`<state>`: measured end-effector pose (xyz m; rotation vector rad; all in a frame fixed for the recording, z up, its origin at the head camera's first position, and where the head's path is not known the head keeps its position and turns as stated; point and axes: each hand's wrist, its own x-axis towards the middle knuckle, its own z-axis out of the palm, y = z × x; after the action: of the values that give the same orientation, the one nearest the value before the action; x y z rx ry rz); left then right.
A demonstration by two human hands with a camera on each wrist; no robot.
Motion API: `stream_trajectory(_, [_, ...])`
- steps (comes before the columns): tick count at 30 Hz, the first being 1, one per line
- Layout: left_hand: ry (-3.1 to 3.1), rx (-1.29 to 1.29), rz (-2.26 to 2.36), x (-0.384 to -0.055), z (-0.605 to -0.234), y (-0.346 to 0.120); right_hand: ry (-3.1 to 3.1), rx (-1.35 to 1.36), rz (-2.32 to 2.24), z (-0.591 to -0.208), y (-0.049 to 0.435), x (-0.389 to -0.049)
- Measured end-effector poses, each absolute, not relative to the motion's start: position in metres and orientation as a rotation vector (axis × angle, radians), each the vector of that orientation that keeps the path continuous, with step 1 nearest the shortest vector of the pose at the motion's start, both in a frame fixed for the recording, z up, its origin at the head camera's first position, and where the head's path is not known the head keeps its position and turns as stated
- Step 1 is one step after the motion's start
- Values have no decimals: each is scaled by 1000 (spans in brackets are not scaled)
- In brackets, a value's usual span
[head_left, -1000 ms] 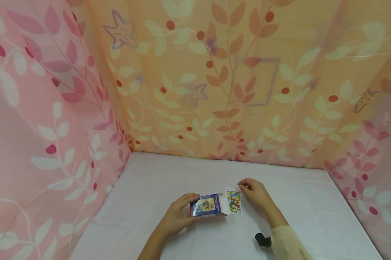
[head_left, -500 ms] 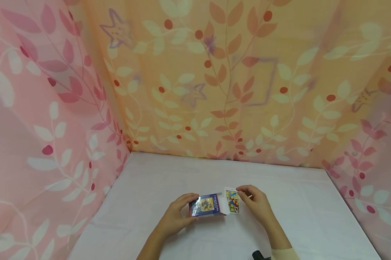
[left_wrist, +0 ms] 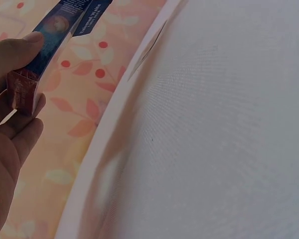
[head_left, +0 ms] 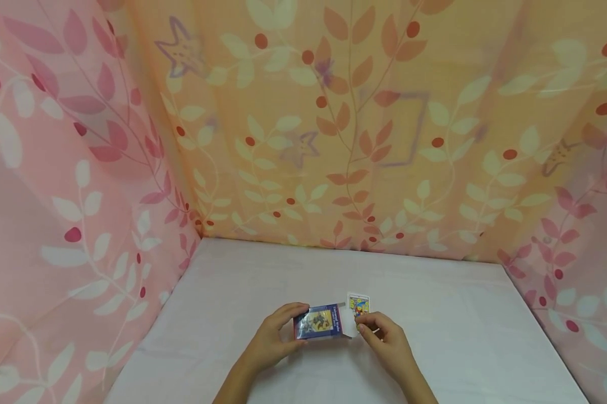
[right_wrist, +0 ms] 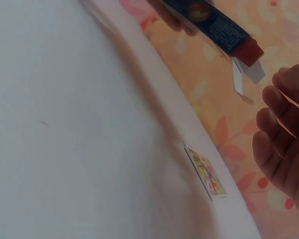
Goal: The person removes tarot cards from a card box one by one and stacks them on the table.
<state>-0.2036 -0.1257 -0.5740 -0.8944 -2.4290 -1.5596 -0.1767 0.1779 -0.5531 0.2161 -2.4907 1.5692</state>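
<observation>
My left hand (head_left: 277, 335) grips a blue boxed card deck (head_left: 316, 321) by its left end, thumb on one long edge and fingers on the other. In the left wrist view the thumb presses the side of the box (left_wrist: 52, 37). Its white end flap (head_left: 349, 324) stands open at the right. A colourful picture card (head_left: 359, 302) lies on the table behind the flap, its lower part hidden by my right hand (head_left: 390, 343). The right wrist view has those fingers (right_wrist: 269, 117) loosely curled beside the flap, holding nothing visible, with the card (right_wrist: 205, 172) on the table.
A white cloth covers the table (head_left: 263, 269). Patterned fabric hangs along the back (head_left: 283, 168) and down the left side (head_left: 106, 196). More of it closes off the right (head_left: 576, 252).
My right hand has come down and left from beside the card to the box's open end. The sleeve and black object by its wrist have left the head view. The left hand keeps its grip.
</observation>
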Motion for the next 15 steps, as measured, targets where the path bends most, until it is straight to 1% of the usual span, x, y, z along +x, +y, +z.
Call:
stream_trajectory(9, [-2462,-890,-1542,-202,-575,-125,-2436,230,1645,-565,168,-166])
stream_trajectory(15, [-2500,-880,-1537,-202,-574,-121,-2412,72,1738,-566,166,-163])
